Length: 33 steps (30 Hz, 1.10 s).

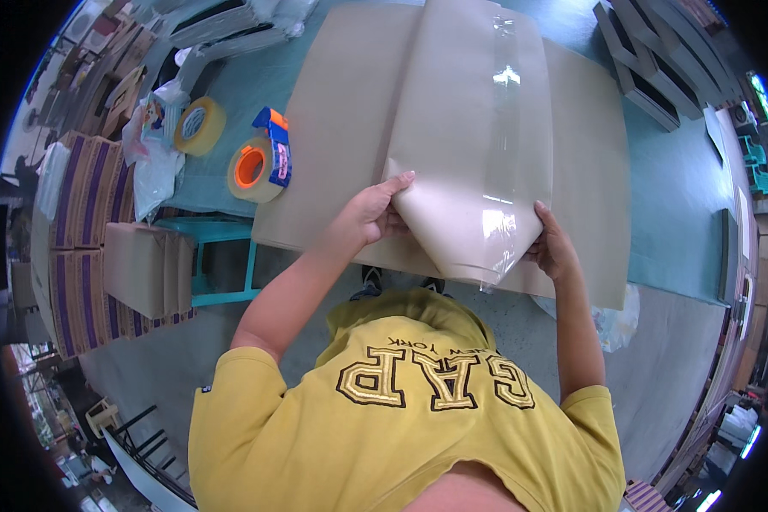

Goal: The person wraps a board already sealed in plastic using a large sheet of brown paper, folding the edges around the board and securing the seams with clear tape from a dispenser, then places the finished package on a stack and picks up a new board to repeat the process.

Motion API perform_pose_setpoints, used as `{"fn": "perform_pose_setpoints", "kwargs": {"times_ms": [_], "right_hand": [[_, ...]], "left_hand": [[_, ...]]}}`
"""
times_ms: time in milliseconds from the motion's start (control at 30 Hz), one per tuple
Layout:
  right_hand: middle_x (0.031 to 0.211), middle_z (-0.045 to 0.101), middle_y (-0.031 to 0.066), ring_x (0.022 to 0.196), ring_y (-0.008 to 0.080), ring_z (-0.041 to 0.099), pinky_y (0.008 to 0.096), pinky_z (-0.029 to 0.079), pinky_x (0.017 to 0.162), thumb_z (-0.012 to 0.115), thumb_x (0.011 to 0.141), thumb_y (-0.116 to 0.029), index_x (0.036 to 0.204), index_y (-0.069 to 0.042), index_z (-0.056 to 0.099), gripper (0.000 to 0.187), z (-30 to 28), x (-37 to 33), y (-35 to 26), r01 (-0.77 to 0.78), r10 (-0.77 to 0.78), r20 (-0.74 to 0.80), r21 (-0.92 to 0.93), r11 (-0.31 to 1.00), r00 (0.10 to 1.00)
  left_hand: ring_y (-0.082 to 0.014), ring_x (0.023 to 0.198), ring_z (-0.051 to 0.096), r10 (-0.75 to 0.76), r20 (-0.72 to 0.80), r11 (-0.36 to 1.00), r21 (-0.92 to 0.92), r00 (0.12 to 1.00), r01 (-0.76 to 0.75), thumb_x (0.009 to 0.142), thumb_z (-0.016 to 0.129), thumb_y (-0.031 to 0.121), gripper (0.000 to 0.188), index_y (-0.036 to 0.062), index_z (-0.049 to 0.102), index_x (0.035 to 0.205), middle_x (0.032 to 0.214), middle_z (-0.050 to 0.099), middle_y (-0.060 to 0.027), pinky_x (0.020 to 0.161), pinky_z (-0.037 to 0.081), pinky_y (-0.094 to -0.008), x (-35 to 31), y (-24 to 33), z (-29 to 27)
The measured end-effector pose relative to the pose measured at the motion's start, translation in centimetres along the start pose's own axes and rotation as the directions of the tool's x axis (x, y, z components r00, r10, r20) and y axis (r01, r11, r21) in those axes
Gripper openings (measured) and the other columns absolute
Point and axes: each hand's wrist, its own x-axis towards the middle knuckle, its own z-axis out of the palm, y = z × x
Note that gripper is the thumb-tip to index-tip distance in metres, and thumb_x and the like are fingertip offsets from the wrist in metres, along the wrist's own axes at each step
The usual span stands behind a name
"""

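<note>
A long piece of brown kraft paper [461, 111], folded into a flat sleeve, lies in front of me. Clear tape [505, 136] runs down its right part, and its near end narrows between folded corners. My left hand [380, 207] pinches the left corner fold, thumb on top and fingers partly hidden beneath. At the right corner, my right hand [553, 245] grips the paper's edge in a similar way. Under the sleeve spreads a larger brown sheet [333, 128]. Left of it sits a blue and orange tape dispenser [263, 162] with a roll in it.
Another tape roll [200, 126] and a clear plastic bag [154, 162] lie on the teal table [683, 196]. Dark-edged boards [644, 64] are stacked at the far right. Cartons with purple stripes [90, 196], a brown parcel [145, 266] and a teal stool [222, 229] stand left.
</note>
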Motion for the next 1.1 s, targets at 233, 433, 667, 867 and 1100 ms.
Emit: {"fn": "perform_pose_setpoints", "kwargs": {"times_ms": [233,433,667,867,1100], "right_hand": [[0.078,0.061,0.0050,0.071,0.0149,0.059,0.0276,0.046,0.064,0.051,0.088,-0.040,0.094,-0.005,0.057,0.036,2.5,-0.3,2.3,0.230,-0.226,-0.051,0.332,0.915,0.973],[0.084,0.064,0.0118,0.071,0.0174,0.061,0.0293,0.048,0.068,0.051,0.089,-0.039,0.096,0.003,0.058,0.043,5.0,-3.7,10.1,0.222,-0.232,0.076,0.115,0.968,0.970],[0.089,0.066,0.0057,0.079,0.0149,0.062,0.0293,0.048,0.074,0.053,0.088,-0.021,0.098,-0.004,0.063,0.022,1.1,-8.3,2.1,0.612,-0.202,0.634,-0.535,0.583,0.746],[0.137,0.036,0.0054,0.129,0.0285,0.028,0.0453,0.022,0.104,0.062,0.078,-0.037,0.128,-0.021,0.045,0.055,1.9,1.2,-2.3,0.466,-0.758,0.461,-0.853,-0.234,0.462],[0.144,0.024,0.0032,0.133,0.0311,0.017,0.0536,0.013,0.106,0.071,0.062,-0.045,0.136,-0.029,0.031,0.085,-1.2,2.6,0.6,0.326,-0.719,0.460,-0.886,-0.330,0.522]], "left_hand": [[-0.0253,0.095,0.057,0.199,0.180,0.962,-0.224,0.963,-0.157,0.090,0.051,0.030,0.039,-0.0036,0.049,0.109,0.103,0.058,-0.0140,0.084,0.045,-0.0444,1.1,-2.5,-0.9],[-0.0219,0.091,0.060,0.177,0.257,0.969,-0.215,0.950,-0.122,0.089,0.052,0.029,0.038,-0.0046,0.052,0.108,0.104,0.059,-0.0139,0.079,0.049,-0.0344,-3.3,-9.0,2.7],[-0.0187,0.075,0.062,0.344,0.453,0.148,0.839,0.822,-0.524,0.085,0.056,0.023,0.022,0.0028,0.065,0.087,0.074,0.064,-0.0091,0.070,0.049,-0.0326,-6.5,-0.5,0.7],[-0.0267,0.118,0.043,0.452,0.857,-0.709,0.514,0.250,-0.482,0.080,0.058,0.040,0.046,0.0174,0.053,0.120,0.125,0.048,-0.0136,0.099,0.031,-0.0460,5.1,2.2,6.2],[-0.0296,0.127,0.030,0.306,0.921,-0.886,0.368,0.242,-0.281,0.077,0.061,0.039,0.055,0.0394,0.040,0.129,0.138,0.027,-0.0089,0.101,0.023,-0.0518,4.0,2.3,-2.7]]}}
